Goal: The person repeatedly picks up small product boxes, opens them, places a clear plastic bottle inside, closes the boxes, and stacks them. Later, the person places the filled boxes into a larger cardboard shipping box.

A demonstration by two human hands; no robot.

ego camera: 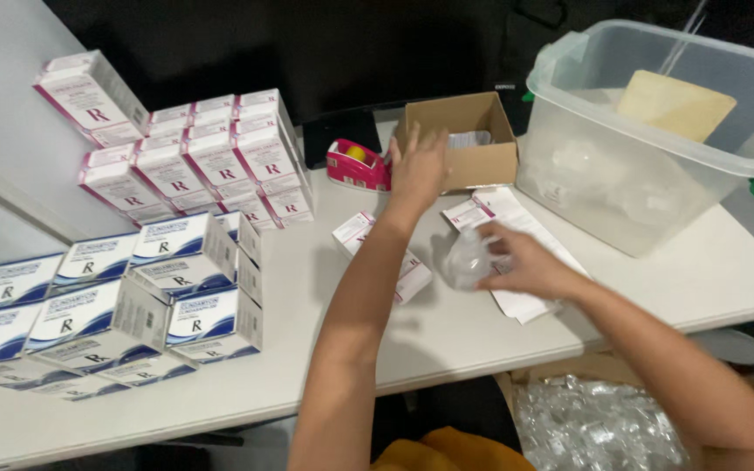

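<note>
My left hand (418, 167) is stretched forward with fingers spread, hovering at the near wall of a small open cardboard box (482, 162) and holding nothing. My right hand (527, 260) grips a crumpled clear plastic wrapper (467, 260) just above the white table (447, 336). A white and pink carton (412, 270) lies flat under my left forearm. Another small pink and white carton (467, 213) rests on white paper sheets (521, 301) near my right hand.
A pink tape dispenser (357, 165) stands left of the cardboard box. A large clear plastic tub (656, 187) fills the right. Stacked pink cartons (194, 161) and blue cartons (106, 310) fill the left. A box of clear wrappers (599, 423) sits below the table edge.
</note>
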